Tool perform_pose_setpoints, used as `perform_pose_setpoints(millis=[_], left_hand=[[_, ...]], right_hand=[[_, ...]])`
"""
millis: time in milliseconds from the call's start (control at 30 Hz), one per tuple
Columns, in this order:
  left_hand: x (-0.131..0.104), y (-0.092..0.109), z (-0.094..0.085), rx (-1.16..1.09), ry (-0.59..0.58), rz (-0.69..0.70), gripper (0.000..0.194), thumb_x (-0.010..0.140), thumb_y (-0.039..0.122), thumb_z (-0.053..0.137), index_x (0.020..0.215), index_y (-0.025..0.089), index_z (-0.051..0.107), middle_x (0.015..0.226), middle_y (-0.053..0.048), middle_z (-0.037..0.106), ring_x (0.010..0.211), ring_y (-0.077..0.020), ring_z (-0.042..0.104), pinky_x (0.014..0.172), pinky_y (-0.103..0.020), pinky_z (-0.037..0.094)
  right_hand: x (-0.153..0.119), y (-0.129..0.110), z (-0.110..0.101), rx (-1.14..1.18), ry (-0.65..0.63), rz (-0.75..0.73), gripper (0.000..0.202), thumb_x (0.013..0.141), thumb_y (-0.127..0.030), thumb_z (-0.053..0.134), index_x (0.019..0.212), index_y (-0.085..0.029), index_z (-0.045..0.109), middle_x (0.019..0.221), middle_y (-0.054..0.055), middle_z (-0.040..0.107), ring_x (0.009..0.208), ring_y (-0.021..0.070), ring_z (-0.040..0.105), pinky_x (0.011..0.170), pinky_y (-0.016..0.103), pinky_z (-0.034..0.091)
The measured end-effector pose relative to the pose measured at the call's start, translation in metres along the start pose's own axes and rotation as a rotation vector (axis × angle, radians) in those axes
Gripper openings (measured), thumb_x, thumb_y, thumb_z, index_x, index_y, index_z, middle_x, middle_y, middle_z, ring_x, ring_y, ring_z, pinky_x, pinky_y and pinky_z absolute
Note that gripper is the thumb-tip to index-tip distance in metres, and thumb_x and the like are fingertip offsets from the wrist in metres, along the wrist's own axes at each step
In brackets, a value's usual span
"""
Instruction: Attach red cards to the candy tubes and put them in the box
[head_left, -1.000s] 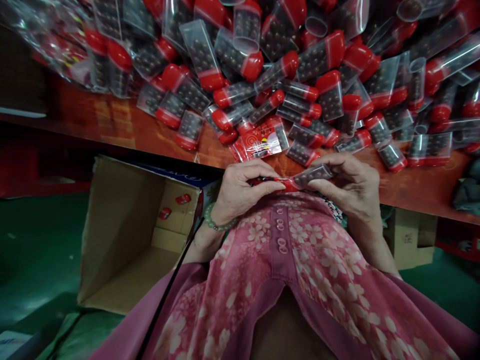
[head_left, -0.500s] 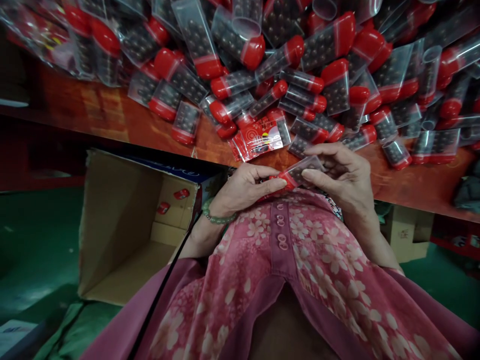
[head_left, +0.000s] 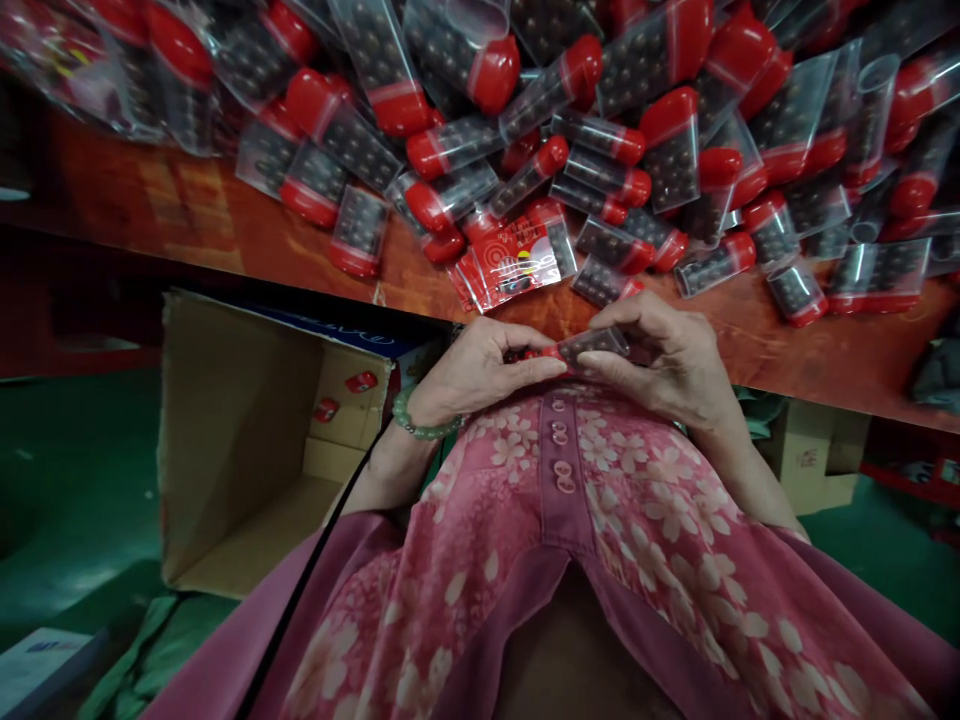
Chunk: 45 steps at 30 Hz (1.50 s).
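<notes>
Between my two hands, at the table's front edge, is a small clear container [head_left: 594,346] with dark beads inside and a red end. My left hand [head_left: 491,368], with a green bead bracelet at the wrist, pinches the red end. My right hand [head_left: 664,360] grips the clear end between thumb and fingers. Just beyond them a red printed packet [head_left: 517,262] lies on the wooden table [head_left: 262,245]. Behind it is a heap of similar bead-filled containers [head_left: 600,170] with red caps.
An open cardboard box [head_left: 232,450] stands below the table edge at the left, with two small red items [head_left: 361,381] in it. Another carton [head_left: 814,455] is under the table at the right. Clear plastic wrapping covers items at the upper left.
Both hands still hold the container, which has shifted slightly left and now lies flatter, with my right fingers further over it. The table and its heap appear a little higher in view.
</notes>
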<state>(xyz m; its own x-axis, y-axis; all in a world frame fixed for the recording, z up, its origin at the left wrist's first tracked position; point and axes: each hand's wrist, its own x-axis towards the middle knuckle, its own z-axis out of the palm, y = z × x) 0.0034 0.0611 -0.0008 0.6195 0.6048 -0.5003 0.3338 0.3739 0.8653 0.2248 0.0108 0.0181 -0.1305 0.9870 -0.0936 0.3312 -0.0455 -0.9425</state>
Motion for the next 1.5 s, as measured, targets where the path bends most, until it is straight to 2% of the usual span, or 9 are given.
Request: perform_pose_setpoints(millis=[100, 300, 533, 667, 867, 1033, 1167, 1367, 1500], left_hand=[[0.003, -0.001, 0.002, 0.003, -0.094, -0.008, 0.041, 0.086, 0.052, 0.068, 0.082, 0.013, 0.079, 0.07, -0.001, 0.069, 0.063, -0.0104, 0.054, 0.06, -0.022, 0.04], [0.009, 0.001, 0.007, -0.012, -0.103, 0.029, 0.048, 0.092, 0.057, 0.064, 0.079, 0.013, 0.076, 0.065, 0.0, 0.062, 0.061, -0.009, 0.05, 0.057, -0.022, 0.036], [-0.001, -0.016, 0.006, -0.572, 0.145, 0.084, 0.084, 0.062, 0.079, 0.084, 0.121, 0.02, 0.077, 0.111, -0.011, 0.079, 0.096, -0.0229, 0.076, 0.087, -0.033, 0.061], [-0.005, -0.019, 0.023, -0.737, 0.186, 0.141, 0.066, 0.059, 0.061, 0.096, 0.109, 0.022, 0.076, 0.108, -0.009, 0.08, 0.103, -0.0243, 0.077, 0.097, -0.039, 0.061], [0.006, -0.01, 0.035, -0.629, 0.466, 0.1, 0.052, 0.07, 0.068, 0.086, 0.076, 0.019, 0.068, 0.069, 0.0, 0.07, 0.073, -0.0156, 0.069, 0.071, -0.03, 0.057], [0.016, -0.012, 0.033, -0.599, 0.585, 0.152, 0.053, 0.072, 0.068, 0.085, 0.075, 0.018, 0.067, 0.069, 0.001, 0.069, 0.063, -0.0109, 0.061, 0.063, -0.026, 0.05], [0.018, -0.023, 0.039, -0.546, 0.631, 0.194, 0.052, 0.077, 0.067, 0.082, 0.071, 0.018, 0.064, 0.069, 0.004, 0.068, 0.064, -0.0096, 0.06, 0.065, -0.025, 0.05], [0.019, -0.025, 0.04, -0.551, 0.671, 0.181, 0.057, 0.075, 0.074, 0.079, 0.071, 0.02, 0.061, 0.065, 0.003, 0.064, 0.063, -0.0109, 0.061, 0.064, -0.026, 0.051], [0.021, -0.015, 0.033, -0.584, 0.593, 0.239, 0.052, 0.076, 0.071, 0.079, 0.087, 0.021, 0.071, 0.082, -0.002, 0.076, 0.076, -0.0154, 0.072, 0.072, -0.029, 0.057]], right_hand=[[-0.002, 0.0, -0.002, 0.085, -0.024, 0.088, 0.018, 0.085, -0.034, 0.084, 0.091, -0.024, 0.07, 0.079, -0.004, 0.072, 0.063, 0.01, 0.063, 0.058, 0.024, 0.049], [-0.005, 0.013, -0.002, 0.325, 0.033, 0.245, 0.032, 0.075, -0.039, 0.092, 0.087, -0.024, 0.067, 0.077, -0.004, 0.074, 0.065, 0.012, 0.068, 0.061, 0.025, 0.057], [-0.006, 0.02, 0.006, 0.56, 0.225, 0.394, 0.043, 0.068, -0.048, 0.095, 0.09, -0.027, 0.064, 0.075, -0.007, 0.074, 0.054, 0.0088, 0.063, 0.051, 0.021, 0.055], [-0.001, 0.017, 0.014, 0.658, 0.237, 0.396, 0.049, 0.067, -0.051, 0.095, 0.091, -0.026, 0.061, 0.069, -0.009, 0.072, 0.052, 0.0101, 0.068, 0.051, 0.02, 0.059], [0.008, 0.012, 0.029, 0.699, 0.153, 0.342, 0.046, 0.076, -0.049, 0.09, 0.102, -0.025, 0.06, 0.087, -0.005, 0.079, 0.069, 0.012, 0.078, 0.07, 0.026, 0.069], [0.007, 0.012, 0.035, 0.61, 0.014, 0.359, 0.045, 0.082, -0.054, 0.084, 0.106, -0.021, 0.066, 0.081, -0.001, 0.079, 0.068, 0.0134, 0.077, 0.067, 0.025, 0.066], [0.003, 0.013, 0.036, 0.415, 0.075, 0.297, 0.04, 0.087, -0.055, 0.078, 0.105, -0.021, 0.068, 0.075, -0.002, 0.075, 0.065, 0.0124, 0.075, 0.062, 0.023, 0.061], [0.011, 0.009, 0.045, 0.655, -0.032, 0.34, 0.044, 0.087, -0.061, 0.076, 0.1, -0.022, 0.06, 0.078, -0.002, 0.077, 0.058, 0.011, 0.071, 0.056, 0.023, 0.059], [0.014, 0.01, 0.053, 0.491, 0.061, 0.239, 0.041, 0.089, -0.06, 0.074, 0.106, -0.024, 0.06, 0.077, -0.004, 0.072, 0.064, 0.0111, 0.072, 0.062, 0.023, 0.061]])
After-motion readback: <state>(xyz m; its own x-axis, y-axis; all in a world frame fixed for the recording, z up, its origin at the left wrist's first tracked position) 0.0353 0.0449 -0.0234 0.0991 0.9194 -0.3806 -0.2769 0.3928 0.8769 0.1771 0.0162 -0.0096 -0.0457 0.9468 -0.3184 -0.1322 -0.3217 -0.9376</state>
